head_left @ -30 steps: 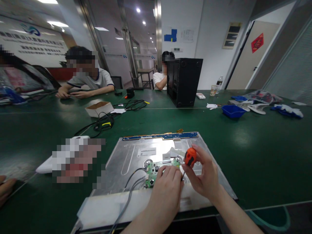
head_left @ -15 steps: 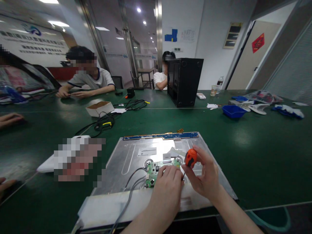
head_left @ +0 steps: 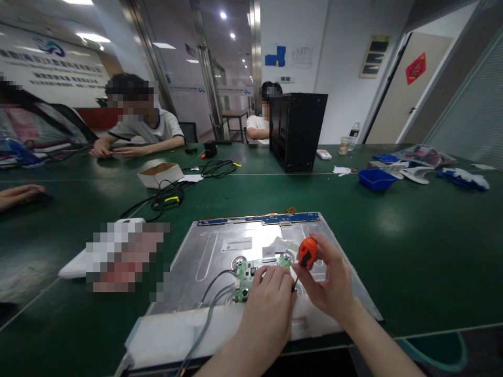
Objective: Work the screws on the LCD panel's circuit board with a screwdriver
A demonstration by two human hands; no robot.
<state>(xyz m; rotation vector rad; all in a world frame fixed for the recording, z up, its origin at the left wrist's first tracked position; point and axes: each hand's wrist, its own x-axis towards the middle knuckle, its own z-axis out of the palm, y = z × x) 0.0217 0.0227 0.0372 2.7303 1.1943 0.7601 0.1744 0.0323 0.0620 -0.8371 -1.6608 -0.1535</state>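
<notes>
An LCD panel [head_left: 212, 235] lies back side up on the table in front of me, its metal back showing. A green circuit board [head_left: 244, 280] with cables sits at its middle. My right hand [head_left: 332, 280] is closed around the orange handle of a screwdriver [head_left: 308, 251]. The dark shaft slants down to the board's right side, where its tip is hidden. My left hand [head_left: 271, 298] rests over the right part of the board, fingers bent and pressed together beside the shaft. Whatever its fingertips and thumb hold is out of sight.
Grey cables [head_left: 210, 314] run off the panel's near edge. A white object [head_left: 74, 264], partly pixelated, lies left. Farther off are black cables [head_left: 161, 199], a small box [head_left: 160, 175], a black computer case [head_left: 301, 133] and a blue tray [head_left: 377, 179]. Other people sit across and at left.
Both my hands and the screwdriver stay almost still. At the left edge, another person's nearer hand has gone out of view.
</notes>
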